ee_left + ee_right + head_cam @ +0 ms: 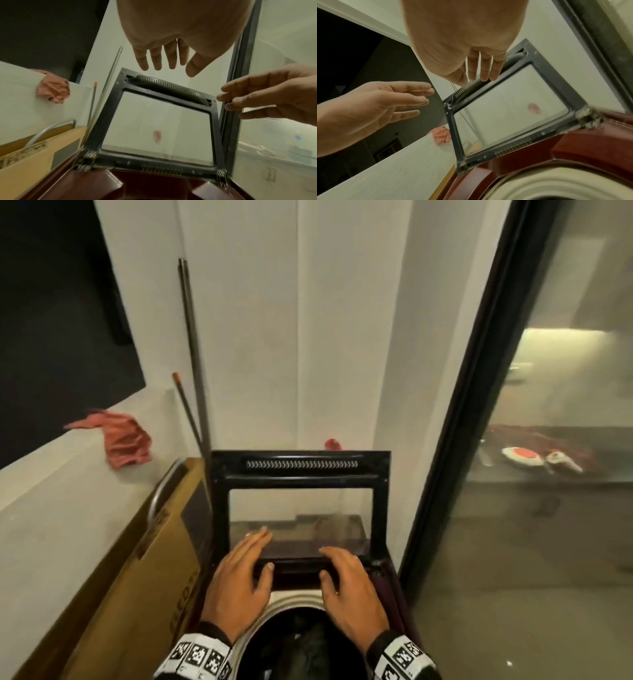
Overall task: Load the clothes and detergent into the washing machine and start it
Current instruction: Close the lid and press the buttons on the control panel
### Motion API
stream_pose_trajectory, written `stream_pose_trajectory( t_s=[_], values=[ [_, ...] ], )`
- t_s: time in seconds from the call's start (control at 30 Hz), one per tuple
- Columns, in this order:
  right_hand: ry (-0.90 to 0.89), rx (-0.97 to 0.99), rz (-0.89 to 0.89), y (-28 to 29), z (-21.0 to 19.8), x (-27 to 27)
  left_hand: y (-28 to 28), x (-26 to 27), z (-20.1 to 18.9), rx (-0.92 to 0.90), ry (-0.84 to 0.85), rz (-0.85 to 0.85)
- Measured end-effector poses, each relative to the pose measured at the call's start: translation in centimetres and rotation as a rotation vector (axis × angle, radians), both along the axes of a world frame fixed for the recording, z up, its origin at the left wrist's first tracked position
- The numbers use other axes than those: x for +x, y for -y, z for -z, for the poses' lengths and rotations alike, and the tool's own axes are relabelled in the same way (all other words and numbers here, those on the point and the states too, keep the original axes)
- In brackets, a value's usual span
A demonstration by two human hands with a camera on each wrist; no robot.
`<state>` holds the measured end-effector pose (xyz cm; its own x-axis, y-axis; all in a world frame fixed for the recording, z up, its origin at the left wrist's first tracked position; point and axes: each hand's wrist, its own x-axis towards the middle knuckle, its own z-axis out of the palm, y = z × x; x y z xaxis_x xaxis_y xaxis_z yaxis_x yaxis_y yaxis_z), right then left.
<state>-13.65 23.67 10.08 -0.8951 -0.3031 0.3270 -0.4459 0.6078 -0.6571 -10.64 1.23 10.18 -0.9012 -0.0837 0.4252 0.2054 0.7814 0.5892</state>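
Lid [300, 474] upright, hinged at washer's [388, 580] 12 o'clock edge, long axis 9-to-3.
Left hand [236, 583], right hand [349, 587]: fingers relaxed, splayed, holding nothing; dark clothes [308, 642] in drum.

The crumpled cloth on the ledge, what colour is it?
Pinkish red. The cloth shows best in the head view.

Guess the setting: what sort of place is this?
Probably a narrow home laundry nook: a maroon top-loading washing machine with its glass-paned black lid raised, dark clothes in the drum, beside a dark-framed glass sliding door.
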Motion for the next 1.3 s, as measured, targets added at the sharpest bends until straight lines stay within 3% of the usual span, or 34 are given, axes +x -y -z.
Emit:
stream_pose_trajectory(
  t_s=[0.37,0.57,0.93,1.17,1.3],
  values=[
    [-0.245,0.151,0.035,-5.1,-7.6,-9.4,-2.5,-11.1,-9.1,-0.492,-0.074,-0.011],
    [-0.321,0.228,0.081,-3.0,-10.3,-12.9,-1.8,-14.1,-11.9,-0.518,-0.03,-0.062],
    [-0.327,0.31,0.089,0.1,-10.0,-17.3,1.6,-16.1,-10.6,-0.417,0.071,-0.09],
    [-0.14,0.659,0.047,1.7,-9.8,-22.0,3.5,-19.3,-9.6,-0.48,0.219,-0.084],
    [-0.029,0.753,0.072,2.3,-10.0,-24.5,4.2,-21.5,-9.9,-0.576,0.317,-0.058]
  ],
)
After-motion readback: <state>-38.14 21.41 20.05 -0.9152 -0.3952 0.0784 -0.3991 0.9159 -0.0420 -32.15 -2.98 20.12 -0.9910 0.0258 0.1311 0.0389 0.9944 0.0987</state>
